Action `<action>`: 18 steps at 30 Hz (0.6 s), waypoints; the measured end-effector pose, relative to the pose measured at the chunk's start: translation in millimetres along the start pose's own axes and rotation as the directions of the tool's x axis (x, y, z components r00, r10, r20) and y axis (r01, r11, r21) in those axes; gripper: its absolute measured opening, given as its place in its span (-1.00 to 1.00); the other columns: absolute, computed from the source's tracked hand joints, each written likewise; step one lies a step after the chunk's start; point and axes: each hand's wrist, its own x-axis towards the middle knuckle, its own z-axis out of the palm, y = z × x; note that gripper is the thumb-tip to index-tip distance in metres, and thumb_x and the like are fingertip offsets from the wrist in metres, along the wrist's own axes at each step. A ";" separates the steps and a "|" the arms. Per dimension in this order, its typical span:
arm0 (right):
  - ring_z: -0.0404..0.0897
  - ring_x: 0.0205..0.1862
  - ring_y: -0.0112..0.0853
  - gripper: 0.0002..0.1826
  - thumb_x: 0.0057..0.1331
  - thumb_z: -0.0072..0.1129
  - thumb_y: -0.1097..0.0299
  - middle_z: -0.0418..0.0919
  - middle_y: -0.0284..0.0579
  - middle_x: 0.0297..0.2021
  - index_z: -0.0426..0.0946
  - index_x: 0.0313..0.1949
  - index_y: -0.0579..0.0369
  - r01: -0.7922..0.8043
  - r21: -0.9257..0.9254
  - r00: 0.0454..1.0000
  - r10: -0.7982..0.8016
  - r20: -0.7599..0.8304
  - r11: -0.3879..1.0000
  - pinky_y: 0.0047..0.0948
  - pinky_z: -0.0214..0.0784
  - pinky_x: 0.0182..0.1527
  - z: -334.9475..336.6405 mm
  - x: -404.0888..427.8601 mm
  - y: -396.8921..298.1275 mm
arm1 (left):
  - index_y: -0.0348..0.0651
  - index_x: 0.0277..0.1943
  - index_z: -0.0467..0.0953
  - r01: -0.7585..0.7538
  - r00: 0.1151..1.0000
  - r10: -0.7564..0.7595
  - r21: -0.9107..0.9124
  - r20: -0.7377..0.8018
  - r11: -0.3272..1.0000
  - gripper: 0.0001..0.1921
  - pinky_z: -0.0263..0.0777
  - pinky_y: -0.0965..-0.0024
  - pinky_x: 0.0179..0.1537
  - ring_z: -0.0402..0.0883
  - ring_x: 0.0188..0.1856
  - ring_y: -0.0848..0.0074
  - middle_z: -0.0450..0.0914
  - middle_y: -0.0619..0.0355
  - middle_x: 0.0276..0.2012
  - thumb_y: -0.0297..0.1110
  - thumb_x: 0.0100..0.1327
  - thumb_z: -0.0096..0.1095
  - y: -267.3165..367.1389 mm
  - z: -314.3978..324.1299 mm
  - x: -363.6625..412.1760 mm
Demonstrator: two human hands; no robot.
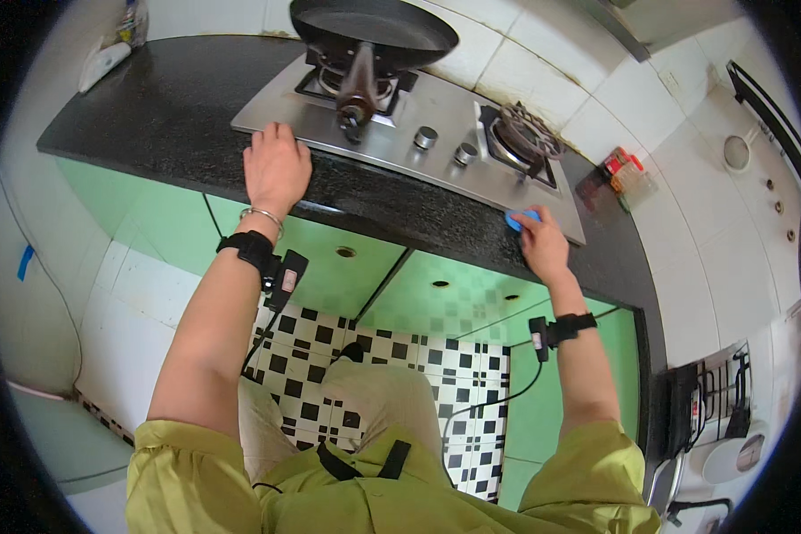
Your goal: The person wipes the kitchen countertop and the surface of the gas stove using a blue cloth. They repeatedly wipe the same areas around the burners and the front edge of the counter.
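Observation:
My left hand (278, 164) rests on the front of the black stone countertop (167, 100), its fingertips at the edge of a stainless steel gas hob (434, 160). Between the fingers of my right hand (545, 241) is a blue sponge or cloth (523, 219), pressed to the counter near the hob's front right corner. A black frying pan (374, 30) sits on the left burner, with its handle (357, 93) pointing towards me. The right burner (520, 143) carries a round wire pan support. Two metal knobs (426, 138) stand between the burners.
Jars with red lids (621, 167) stand at the wall right of the hob. A dish rack (707, 400) and a faucet (701, 510) are at the lower right. Green cabinet doors (347, 267) line the counter's front. A white bag-like item (105, 67) lies at the far left.

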 end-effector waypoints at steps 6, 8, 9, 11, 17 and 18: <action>0.51 0.03 -0.11 -0.63 0.24 0.11 0.41 0.49 -0.12 0.03 0.63 0.02 -0.26 0.236 0.079 0.966 -0.225 -0.130 0.968 -0.18 0.44 0.05 10.5 9.6 -52.1 | -0.23 -0.01 0.47 -0.015 1.000 0.015 0.025 0.008 1.000 -0.71 0.40 0.08 0.05 0.47 0.08 0.15 0.50 0.01 -0.01 -0.23 0.32 0.06 -7.1 -1.1 3.2; 0.51 0.02 -0.11 -0.66 0.26 0.11 0.36 0.49 -0.11 0.03 0.63 0.02 -0.26 0.176 0.058 0.978 -0.168 -0.124 0.983 -0.18 0.43 0.05 8.8 2.2 -36.9 | -0.25 0.02 0.46 -0.019 1.000 0.019 0.017 0.015 1.000 -0.68 0.38 0.09 0.08 0.46 0.11 0.16 0.48 0.00 0.02 -0.23 0.33 0.06 -5.8 -0.6 3.1; 0.51 0.03 -0.11 -0.67 0.26 0.12 0.34 0.49 -0.10 0.03 0.64 0.01 -0.27 0.129 0.031 0.985 -0.124 -0.117 0.991 -0.17 0.44 0.05 5.2 -1.3 -22.0 | -0.26 0.03 0.45 -0.008 1.000 0.008 0.022 0.022 1.000 -0.68 0.38 0.09 0.09 0.45 0.11 0.16 0.48 0.00 0.03 -0.23 0.34 0.05 -5.6 -1.6 3.2; 0.50 0.03 -0.11 -0.68 0.27 0.12 0.28 0.49 -0.08 0.03 0.64 0.00 -0.29 0.010 -0.030 0.996 -0.012 -0.092 1.000 -0.15 0.44 0.05 -2.2 -12.3 12.4 | -0.29 0.04 0.44 0.017 0.999 -0.018 0.032 0.036 0.999 -0.67 0.37 0.10 0.11 0.45 0.12 0.16 0.47 0.00 0.05 -0.23 0.35 0.05 -4.1 -2.9 3.6; 0.49 0.04 -0.07 -0.69 0.30 0.10 0.23 0.47 -0.04 0.04 0.63 0.02 -0.25 -0.380 -0.153 0.918 0.351 -0.186 0.912 -0.11 0.46 0.01 2.9 -60.5 132.7 | -0.29 0.03 0.43 -0.002 0.998 -0.001 0.040 0.060 0.999 -0.67 0.37 0.08 0.10 0.44 0.11 0.13 0.46 -0.01 0.03 -0.24 0.35 0.05 -1.2 -1.2 2.2; 0.48 0.05 -0.06 -0.69 0.30 0.10 0.23 0.47 -0.03 0.04 0.62 0.02 -0.24 -0.418 -0.175 0.901 0.384 -0.201 0.891 -0.11 0.46 0.01 5.6 -61.2 138.2 | -0.28 0.03 0.44 -0.013 0.999 0.012 0.021 0.041 1.000 -0.68 0.39 0.05 0.07 0.46 0.09 0.08 0.49 -0.06 0.01 -0.25 0.34 0.07 -1.3 -0.8 1.7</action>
